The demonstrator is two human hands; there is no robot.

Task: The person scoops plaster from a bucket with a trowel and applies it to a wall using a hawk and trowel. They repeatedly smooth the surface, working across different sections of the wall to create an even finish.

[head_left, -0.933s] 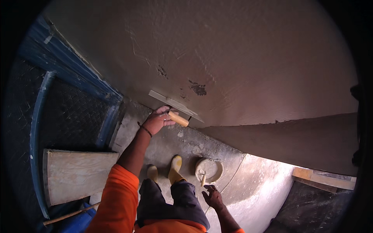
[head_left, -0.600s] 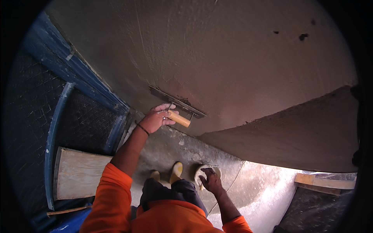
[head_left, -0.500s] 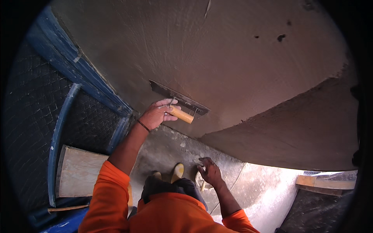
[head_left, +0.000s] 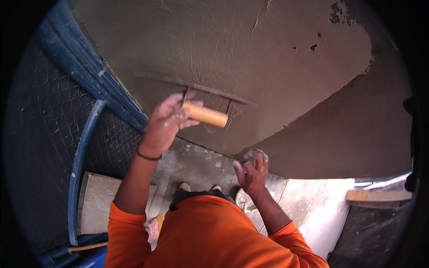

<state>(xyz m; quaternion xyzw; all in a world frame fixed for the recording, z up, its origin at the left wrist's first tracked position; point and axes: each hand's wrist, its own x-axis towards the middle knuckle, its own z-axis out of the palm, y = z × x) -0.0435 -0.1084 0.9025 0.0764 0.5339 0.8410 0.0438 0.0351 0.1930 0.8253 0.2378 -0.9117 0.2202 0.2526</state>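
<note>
A plastering trowel [head_left: 210,116] with an orange-yellow cylindrical handle and a long thin metal blade is in my left hand [head_left: 165,118], which grips the left end of the handle. The blade is smeared by motion and lies against or very close to the wet grey-brown plaster wall [head_left: 277,76]; I cannot tell which. Pale plaster smudges mark the fingers. Lower and to the right, my right hand [head_left: 254,172] is held up near the wall's bottom edge, open and holding nothing, its fingers loosely bent and apart.
On the left run a blue metal frame [head_left: 80,174] and dark mesh-patterned sheeting [head_left: 49,129]. A pale board [head_left: 100,203] leans there, above a thin wooden stick [head_left: 87,247]. A round container [head_left: 243,198] stands on the concrete floor [head_left: 308,210]. Timber pieces [head_left: 377,195] lie far right.
The trowel has risen a little on the wall in my left hand. My right hand has lifted from beside my legs toward the wall's lower edge. The view has shifted too.
</note>
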